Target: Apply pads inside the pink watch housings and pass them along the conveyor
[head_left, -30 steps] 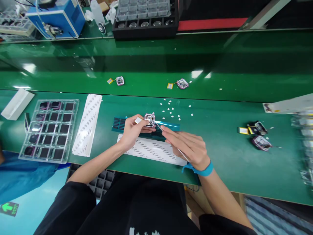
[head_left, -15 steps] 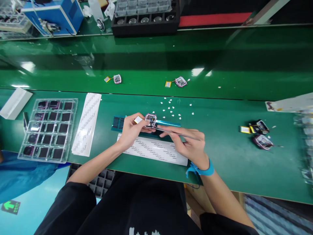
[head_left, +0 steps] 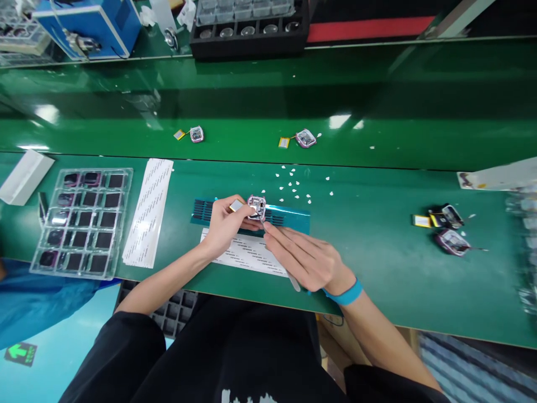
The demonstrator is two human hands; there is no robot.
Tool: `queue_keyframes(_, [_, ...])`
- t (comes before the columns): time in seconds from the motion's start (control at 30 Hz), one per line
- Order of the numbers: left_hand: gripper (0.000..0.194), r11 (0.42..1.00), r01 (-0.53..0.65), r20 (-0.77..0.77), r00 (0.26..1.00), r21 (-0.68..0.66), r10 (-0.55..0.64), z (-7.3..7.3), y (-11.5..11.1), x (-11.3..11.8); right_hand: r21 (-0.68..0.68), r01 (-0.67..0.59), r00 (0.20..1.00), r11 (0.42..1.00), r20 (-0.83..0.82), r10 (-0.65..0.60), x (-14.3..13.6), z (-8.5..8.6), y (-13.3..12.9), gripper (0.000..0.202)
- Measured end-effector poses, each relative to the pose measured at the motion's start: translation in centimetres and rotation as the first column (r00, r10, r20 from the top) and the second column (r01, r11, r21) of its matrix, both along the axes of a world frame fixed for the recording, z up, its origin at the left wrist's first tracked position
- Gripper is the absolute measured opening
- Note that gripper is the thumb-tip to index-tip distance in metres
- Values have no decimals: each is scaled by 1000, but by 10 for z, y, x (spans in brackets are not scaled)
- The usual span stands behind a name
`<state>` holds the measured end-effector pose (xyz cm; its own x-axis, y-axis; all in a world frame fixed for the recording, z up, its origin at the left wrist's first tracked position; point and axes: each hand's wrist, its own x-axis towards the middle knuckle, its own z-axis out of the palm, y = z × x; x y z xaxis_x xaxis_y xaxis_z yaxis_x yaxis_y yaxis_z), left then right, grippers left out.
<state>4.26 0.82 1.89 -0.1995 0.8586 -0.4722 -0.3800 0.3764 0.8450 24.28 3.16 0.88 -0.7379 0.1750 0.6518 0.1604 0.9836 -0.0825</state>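
Note:
My left hand [head_left: 226, 223] holds a small open watch case [head_left: 256, 206] with its inner parts showing, and a yellow-edged battery [head_left: 236, 205] sticks up by the fingers. My right hand [head_left: 308, 260], closed round a thin metal tool [head_left: 294, 282], has its fingertips at the lower right edge of the case. The tool is mostly hidden under the palm. Below the hands lies a white printed strip sheet [head_left: 243, 254], partly covered by my right hand. A blue film with dark strips [head_left: 202, 211] lies behind the hands.
A clear tray [head_left: 84, 223] with dark pieces and a stack of printed sheets [head_left: 147, 212] lie left. Small white stickers [head_left: 291, 183] dot the table behind the hands. More opened cases sit at the back [head_left: 305, 138] and right [head_left: 452, 242]. A blue box [head_left: 90, 28] stands back left.
My right hand has turned over and moved left and down, its fingertips now close to the case. The tool's far end has swung from pointing right to pointing down toward the table's front edge.

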Motion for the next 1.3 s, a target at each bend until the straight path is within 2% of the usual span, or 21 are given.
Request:
queue_keyframes(0.13, [33,1000,11,24,1000,-15,-11,0,0,2,-8,20,1000,1000,-2,-20,4,3,3,37])
queue_keyframes(0.33, [36,1000,-20,40,999,15,20,3,2,-1,-126,-32,998,992,-63,24,2,3,6,47])
queue_keyframes(0.57, [35,998,-53,36,998,39,51,6,1,-1,-64,-13,999,998,-50,10,-1,0,5,47])
queue_keyframes(0.73, [35,997,-61,8,998,51,61,4,0,0,-156,-21,998,988,-57,13,0,0,4,53])
queue_keyframes(0.87, [35,996,-63,-11,998,66,64,1,-1,0,-157,-16,999,987,-35,10,1,-1,5,54])
queue_keyframes(0.97, [33,994,-65,-52,996,89,69,-1,-1,2,-165,3,999,986,-31,-8,1,-1,6,56])
queue_keyframes(1.13, [36,988,-79,-84,992,136,91,-3,-1,3,-235,16,996,972,-87,-37,-2,0,7,73])
queue_keyframes(1.3, [37,987,-44,-110,992,155,61,-3,-2,2,-263,44,983,964,-161,-89,-2,0,6,69])
